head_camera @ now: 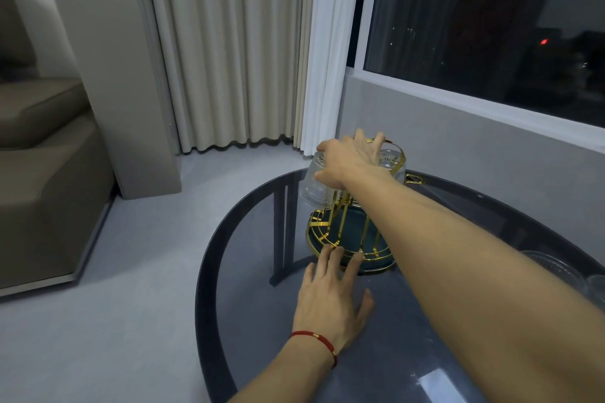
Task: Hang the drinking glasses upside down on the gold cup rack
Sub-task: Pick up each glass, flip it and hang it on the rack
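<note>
Clearly the right hand (pixel 352 157) grips an upturned glass (pixel 314 186) over the gold cup rack (pixel 334 229), left hand (pixel 330 291) fingers spread empty at its base on the desk (pixel 376 353); a missed prong could tip it.

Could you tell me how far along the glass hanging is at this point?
Done: one glass looks hung upside down on the rack. In hand: the right hand holds a second inverted glass at the rack while the left hand steadies its base. Left: clear glassware remains on the table.

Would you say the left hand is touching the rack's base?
Touching: the head view shows the left hand's fingertips resting on the gold rack's base rim.
</note>
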`<state>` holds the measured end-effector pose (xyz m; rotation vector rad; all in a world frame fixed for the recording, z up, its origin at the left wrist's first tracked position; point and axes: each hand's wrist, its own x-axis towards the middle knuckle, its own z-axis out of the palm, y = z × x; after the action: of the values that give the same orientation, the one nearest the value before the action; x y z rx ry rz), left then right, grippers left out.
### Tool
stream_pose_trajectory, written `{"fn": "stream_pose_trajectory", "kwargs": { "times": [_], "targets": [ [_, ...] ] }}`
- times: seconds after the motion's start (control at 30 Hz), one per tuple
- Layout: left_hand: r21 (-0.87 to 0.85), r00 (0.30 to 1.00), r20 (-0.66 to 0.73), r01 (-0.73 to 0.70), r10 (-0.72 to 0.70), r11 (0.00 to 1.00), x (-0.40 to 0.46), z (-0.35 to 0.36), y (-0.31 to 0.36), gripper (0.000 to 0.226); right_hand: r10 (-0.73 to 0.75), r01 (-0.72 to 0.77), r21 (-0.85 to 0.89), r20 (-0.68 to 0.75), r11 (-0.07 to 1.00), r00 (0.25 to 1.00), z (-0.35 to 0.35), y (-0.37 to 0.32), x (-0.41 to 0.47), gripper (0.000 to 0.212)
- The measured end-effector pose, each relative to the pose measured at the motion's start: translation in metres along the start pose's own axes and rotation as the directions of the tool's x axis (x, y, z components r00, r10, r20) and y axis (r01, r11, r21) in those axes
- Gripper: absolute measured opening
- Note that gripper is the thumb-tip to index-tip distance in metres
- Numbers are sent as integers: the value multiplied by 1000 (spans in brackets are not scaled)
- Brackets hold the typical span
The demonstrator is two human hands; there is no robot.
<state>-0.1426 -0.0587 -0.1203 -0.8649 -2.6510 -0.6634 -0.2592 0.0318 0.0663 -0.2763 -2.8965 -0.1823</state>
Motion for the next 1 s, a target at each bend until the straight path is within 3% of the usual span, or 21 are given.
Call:
{"fn": "stream_pose_trajectory", "kwargs": {
  "times": [0.17,0.3,0.4,0.47,0.63,0.73,0.83,0.9,1.0],
  "targets": [
    [0,1000,1,3,-3,1000,-1,-2,1,63,-30,28,32,37,999,999,-4,5,-6,48],
    [-1,1000,0,18,-18,1000,1,-6,2,63,-60,114,276,-200,954,978,-4,25,-50,47],
    [38,1000,11,-2,2,999,2,-8,5,62,-29,173,353,-379,920,925,2,49,-113,44],
    [93,998,55,-3,-2,996,2,-9,7,64,5,174,380,-426,909,905,9,66,-161,43],
    [70,990,120,70,-78,995,-1,-20,26,67,81,90,404,-388,910,918,41,119,-274,45],
    [-119,998,17,-51,54,992,-4,-35,65,47,149,41,408,-423,912,894,49,158,-316,43],
    [-316,978,-5,-200,209,927,-16,-45,114,40,395,-135,528,-419,838,818,40,190,-338,43],
    [-384,965,3,-242,264,891,-25,-47,134,47,545,-284,577,-350,766,761,39,204,-344,59],
    [-512,965,21,-215,263,831,-31,-47,157,54,655,-473,648,-54,597,753,45,218,-358,98]
  ]
}}
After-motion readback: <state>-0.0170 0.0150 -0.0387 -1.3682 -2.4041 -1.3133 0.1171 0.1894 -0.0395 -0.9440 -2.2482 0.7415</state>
